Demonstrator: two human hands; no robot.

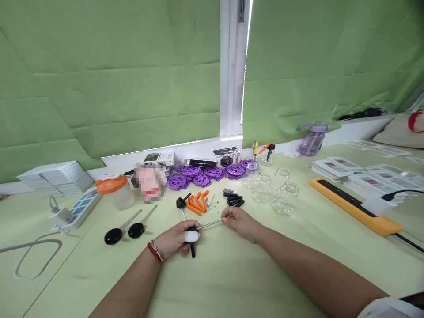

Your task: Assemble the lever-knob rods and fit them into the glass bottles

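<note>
1. The left hand, low centre of the frame, was wrapped around the black head of a black-handled rod; a white wrapping showed on one finger, and a red band circled the wrist.
2. The right hand, just right of centre, pinched the far tip of that same rod between its fingertips.
3. The rod lay between both hands at the lower centre, its metal shaft slanting slightly up to the right and its black grip pointing down.
4. Just above the hands lay a second black piece, several orange handles and a group of black handles.
5. Purple parts were heaped behind these, mid-frame.
6. Clear glass jars stood right of centre.
7. Two black discs with metal rods lay at the lower left, near an orange-lidded cup.
</note>
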